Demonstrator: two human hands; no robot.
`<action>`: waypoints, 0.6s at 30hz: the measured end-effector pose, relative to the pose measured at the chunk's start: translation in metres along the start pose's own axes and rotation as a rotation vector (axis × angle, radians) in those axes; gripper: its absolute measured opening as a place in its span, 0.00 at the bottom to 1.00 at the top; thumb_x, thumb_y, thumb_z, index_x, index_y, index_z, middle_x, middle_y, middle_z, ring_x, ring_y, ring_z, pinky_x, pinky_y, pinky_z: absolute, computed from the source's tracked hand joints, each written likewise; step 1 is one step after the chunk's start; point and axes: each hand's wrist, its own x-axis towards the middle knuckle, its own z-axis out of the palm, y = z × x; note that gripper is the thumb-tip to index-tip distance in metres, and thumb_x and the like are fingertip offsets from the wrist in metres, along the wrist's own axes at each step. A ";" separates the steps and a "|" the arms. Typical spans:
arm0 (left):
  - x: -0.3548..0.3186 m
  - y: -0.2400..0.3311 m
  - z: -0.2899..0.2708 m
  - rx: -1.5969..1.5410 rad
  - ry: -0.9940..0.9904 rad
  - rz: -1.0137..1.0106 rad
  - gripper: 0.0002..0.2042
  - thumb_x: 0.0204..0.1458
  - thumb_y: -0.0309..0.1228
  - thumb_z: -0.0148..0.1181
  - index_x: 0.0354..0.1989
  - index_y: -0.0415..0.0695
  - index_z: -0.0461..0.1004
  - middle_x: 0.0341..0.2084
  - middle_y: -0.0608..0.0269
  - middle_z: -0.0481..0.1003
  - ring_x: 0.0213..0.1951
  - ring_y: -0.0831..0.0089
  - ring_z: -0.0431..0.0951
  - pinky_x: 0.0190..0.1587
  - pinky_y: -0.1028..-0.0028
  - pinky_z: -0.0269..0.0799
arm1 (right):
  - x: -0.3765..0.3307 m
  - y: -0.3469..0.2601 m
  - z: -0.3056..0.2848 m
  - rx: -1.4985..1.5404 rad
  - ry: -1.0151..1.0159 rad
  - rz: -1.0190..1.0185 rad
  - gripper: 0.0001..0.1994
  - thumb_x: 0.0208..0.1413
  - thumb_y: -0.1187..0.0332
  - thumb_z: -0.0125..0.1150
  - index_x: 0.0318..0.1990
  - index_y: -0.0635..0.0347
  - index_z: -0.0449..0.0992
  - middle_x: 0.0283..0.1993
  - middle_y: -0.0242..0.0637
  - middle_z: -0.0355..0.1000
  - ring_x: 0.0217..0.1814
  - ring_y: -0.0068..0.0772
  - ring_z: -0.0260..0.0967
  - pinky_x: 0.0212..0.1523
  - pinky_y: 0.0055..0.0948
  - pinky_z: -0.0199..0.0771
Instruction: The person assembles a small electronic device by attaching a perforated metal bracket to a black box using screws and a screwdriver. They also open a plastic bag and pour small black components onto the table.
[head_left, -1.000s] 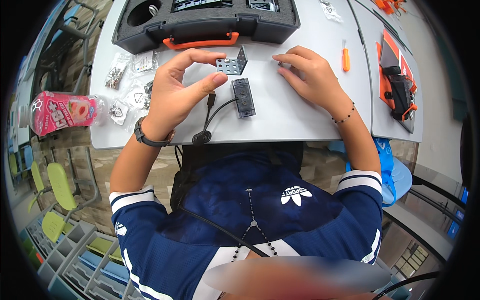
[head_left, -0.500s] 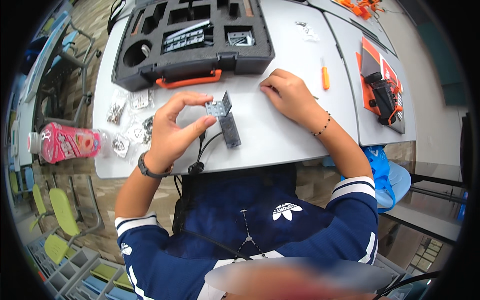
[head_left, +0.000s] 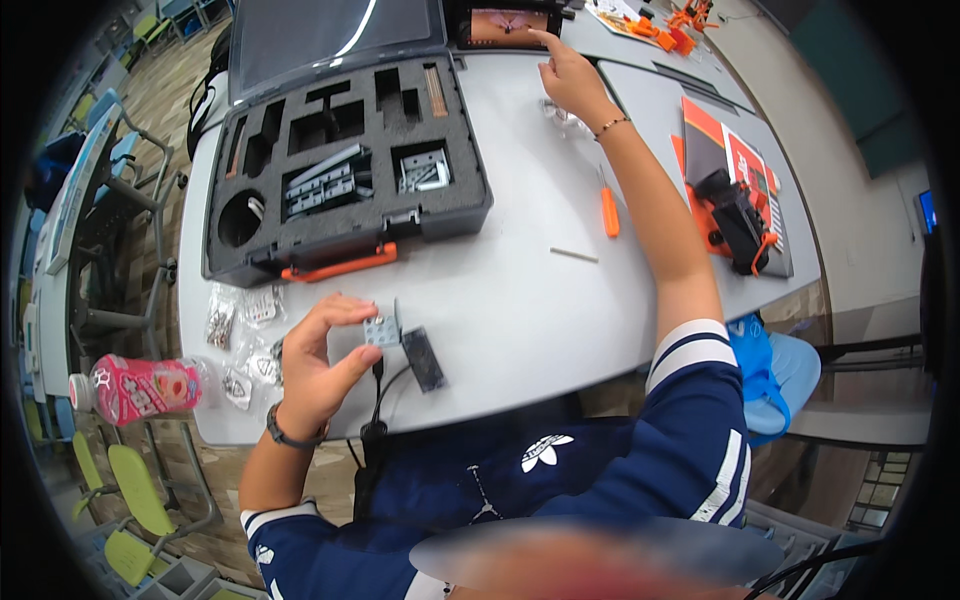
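Note:
My left hand [head_left: 322, 360] pinches a small grey perforated metal bracket [head_left: 380, 331] between thumb and index finger, just above the table. Right beside the bracket is a dark rectangular block [head_left: 424, 360]; whether they are joined I cannot tell. A black cable [head_left: 375, 405] runs close by. Far forward, my right hand [head_left: 577, 88] stretches its index finger to the right edge of a lit screen [head_left: 503, 28], with nothing held. Whether the fingertip touches it is unclear. A short thin rod [head_left: 573, 255] lies on the table.
An open black case [head_left: 345, 240] with foam slots and metal parts stands at the back left. Small bags [head_left: 235, 385] and a pink bottle [head_left: 145, 388] are left. An orange screwdriver [head_left: 610, 212] and a black-orange device [head_left: 738, 222] on booklets lie right.
My right hand has moved from mid-table forward to the screen. The view has shifted, bringing the screen and case lid in. My left hand still pinches the bracket.

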 end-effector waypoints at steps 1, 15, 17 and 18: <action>-0.001 -0.002 -0.002 0.039 0.018 -0.025 0.16 0.41 0.31 0.66 0.38 0.38 0.74 0.37 0.57 0.75 0.46 0.65 0.72 0.59 0.61 0.53 | 0.011 0.009 0.008 -0.037 -0.026 0.019 0.25 0.52 0.71 0.52 0.60 0.43 0.60 0.29 0.42 0.68 0.31 0.41 0.68 0.36 0.35 0.70; -0.006 0.009 -0.009 -0.064 0.041 -0.204 0.19 0.36 0.43 0.69 0.32 0.45 0.75 0.28 0.62 0.77 0.42 0.65 0.74 0.58 0.55 0.52 | 0.026 0.037 0.064 -0.111 0.022 -0.080 0.26 0.46 0.72 0.50 0.57 0.45 0.62 0.37 0.40 0.71 0.41 0.44 0.70 0.37 0.42 0.74; -0.006 0.009 -0.008 -0.061 0.038 -0.208 0.19 0.36 0.44 0.69 0.31 0.45 0.75 0.28 0.62 0.77 0.42 0.64 0.74 0.58 0.55 0.52 | 0.026 0.046 0.072 -0.121 0.026 -0.074 0.25 0.46 0.72 0.50 0.56 0.45 0.62 0.37 0.41 0.71 0.41 0.45 0.70 0.38 0.42 0.74; -0.006 0.008 -0.007 -0.061 0.041 -0.206 0.19 0.36 0.44 0.69 0.31 0.45 0.75 0.28 0.62 0.77 0.42 0.64 0.74 0.58 0.55 0.52 | 0.028 0.044 0.072 -0.128 0.029 -0.077 0.25 0.46 0.71 0.50 0.56 0.45 0.63 0.37 0.41 0.71 0.40 0.45 0.70 0.38 0.42 0.74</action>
